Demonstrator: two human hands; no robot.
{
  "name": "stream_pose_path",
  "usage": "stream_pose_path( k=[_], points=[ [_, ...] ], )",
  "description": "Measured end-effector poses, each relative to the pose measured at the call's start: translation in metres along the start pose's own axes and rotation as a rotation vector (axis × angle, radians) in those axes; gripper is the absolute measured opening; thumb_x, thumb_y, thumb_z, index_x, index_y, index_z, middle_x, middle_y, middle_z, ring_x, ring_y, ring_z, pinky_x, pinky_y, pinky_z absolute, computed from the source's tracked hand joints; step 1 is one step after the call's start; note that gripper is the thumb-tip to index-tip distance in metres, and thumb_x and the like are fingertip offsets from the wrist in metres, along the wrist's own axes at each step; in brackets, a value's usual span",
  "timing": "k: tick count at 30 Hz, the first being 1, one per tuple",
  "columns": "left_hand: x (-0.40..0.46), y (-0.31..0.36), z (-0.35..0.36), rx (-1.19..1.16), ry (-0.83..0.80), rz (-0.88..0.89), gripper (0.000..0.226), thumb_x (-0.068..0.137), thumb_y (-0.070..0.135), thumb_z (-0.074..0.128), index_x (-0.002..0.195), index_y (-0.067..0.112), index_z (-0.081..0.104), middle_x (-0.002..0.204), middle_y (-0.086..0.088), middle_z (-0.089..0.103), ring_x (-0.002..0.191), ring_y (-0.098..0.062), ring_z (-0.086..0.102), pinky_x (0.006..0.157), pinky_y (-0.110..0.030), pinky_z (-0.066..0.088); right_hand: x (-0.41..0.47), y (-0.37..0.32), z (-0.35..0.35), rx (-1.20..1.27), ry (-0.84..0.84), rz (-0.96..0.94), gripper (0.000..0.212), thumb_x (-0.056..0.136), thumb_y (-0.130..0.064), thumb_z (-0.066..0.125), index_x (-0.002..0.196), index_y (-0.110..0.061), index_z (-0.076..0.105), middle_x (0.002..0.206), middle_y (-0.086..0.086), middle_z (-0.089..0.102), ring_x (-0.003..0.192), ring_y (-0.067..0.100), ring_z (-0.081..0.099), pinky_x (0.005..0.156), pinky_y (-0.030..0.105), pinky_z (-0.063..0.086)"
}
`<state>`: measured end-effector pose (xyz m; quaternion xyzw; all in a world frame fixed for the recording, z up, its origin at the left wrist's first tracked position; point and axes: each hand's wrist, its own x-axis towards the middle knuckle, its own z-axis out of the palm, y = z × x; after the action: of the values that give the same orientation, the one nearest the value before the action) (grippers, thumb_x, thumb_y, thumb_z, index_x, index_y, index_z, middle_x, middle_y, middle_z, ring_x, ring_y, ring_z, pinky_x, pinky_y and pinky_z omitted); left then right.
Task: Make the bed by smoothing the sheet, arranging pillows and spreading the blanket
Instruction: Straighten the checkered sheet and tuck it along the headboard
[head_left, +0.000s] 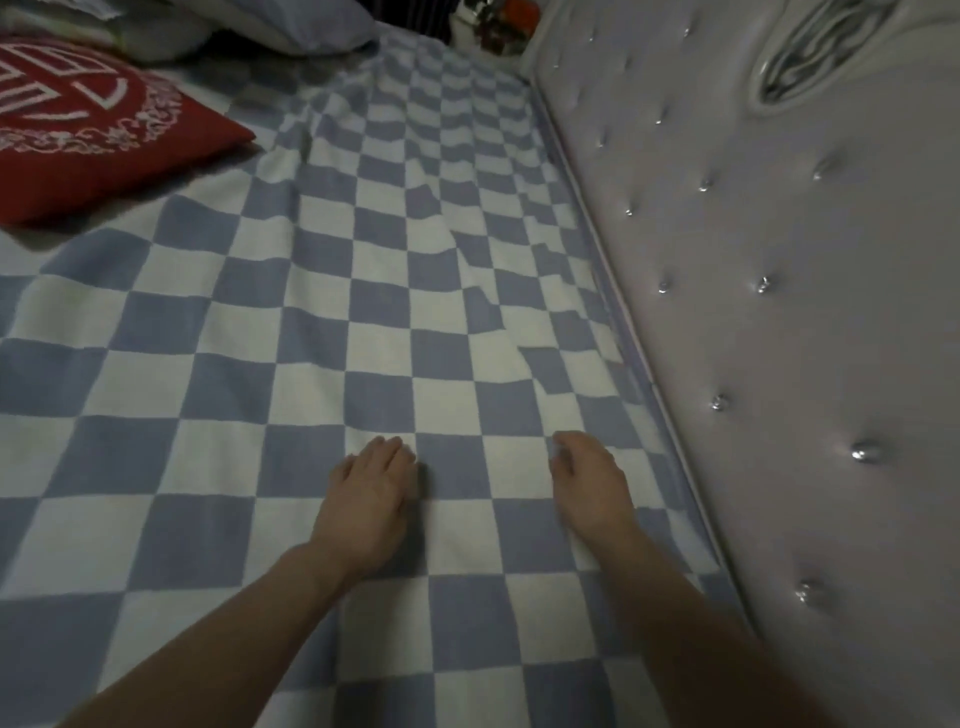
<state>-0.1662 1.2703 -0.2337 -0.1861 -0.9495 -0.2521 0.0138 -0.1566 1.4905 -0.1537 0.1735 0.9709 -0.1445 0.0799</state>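
A soft woven sheet (291, 322) in a blue-and-white checkerboard covers the bed and fills most of the view, its squares bent by long shallow wrinkles that run from the middle toward 12 o'clock. Two bare hands lie palm-down on it near 6 o'clock. The left hand (371, 499) rests flat with its fingers (387, 449) straight and close together, holding nothing. The right hand (589, 483), just to its 3 o'clock side and apart from it, also lies on the cloth, its fingers (563, 449) slightly bent at the tips; whether they pinch any fabric cannot be told.

Along the 3 o'clock side stands a padded headboard (779, 312) of smooth, pale, faintly glossy upholstery, tufted with small shiny studs, the sheet's edge meeting its base. At 10 o'clock lies one red square cushion (93, 135) with white embroidered lines and scrollwork. At 12 o'clock one pale blue-grey pillow (311, 23) sits at the top edge, with rumpled pale bedding (145, 31) beside it.
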Motion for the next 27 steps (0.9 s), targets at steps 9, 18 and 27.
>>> stream_pose_path(
  k=[9, 18, 27],
  points=[
    [0.072, 0.051, 0.100, 0.140, 0.110, -0.261, 0.057, 0.086, 0.037, 0.029, 0.128, 0.008, 0.053, 0.140, -0.014, 0.047, 0.135, -0.027, 0.031, 0.115, -0.044, -0.007, 0.167, 0.090, -0.017, 0.060, 0.033, -0.003, 0.037, 0.096, -0.012, 0.044, 0.132, -0.003, 0.048, 0.138, 0.015, 0.048, 0.127, 0.027, 0.044, 0.103, 0.027, 0.029],
    [0.077, 0.045, 0.107, 0.153, 0.066, -0.282, 0.052, 0.093, 0.041, 0.017, 0.133, 0.015, 0.037, 0.144, -0.008, 0.038, 0.145, -0.017, 0.008, 0.112, -0.054, 0.006, 0.263, 0.064, -0.019, 0.149, 0.135, 0.030, 0.035, 0.088, -0.013, 0.054, 0.123, -0.012, 0.049, 0.127, 0.019, 0.051, 0.116, 0.035, 0.049, 0.099, 0.040, 0.041],
    [0.127, 0.051, 0.063, 0.107, 0.127, -0.102, 0.046, 0.083, 0.032, 0.036, 0.123, 0.014, 0.047, 0.136, -0.015, 0.051, 0.130, -0.027, 0.037, 0.107, -0.053, 0.022, 0.278, 0.080, -0.087, -0.806, 0.196, -0.373, 0.011, 0.070, 0.013, 0.062, 0.081, 0.010, 0.064, 0.079, 0.026, 0.059, 0.062, 0.041, 0.063, 0.054, 0.030, 0.036]
  ],
)
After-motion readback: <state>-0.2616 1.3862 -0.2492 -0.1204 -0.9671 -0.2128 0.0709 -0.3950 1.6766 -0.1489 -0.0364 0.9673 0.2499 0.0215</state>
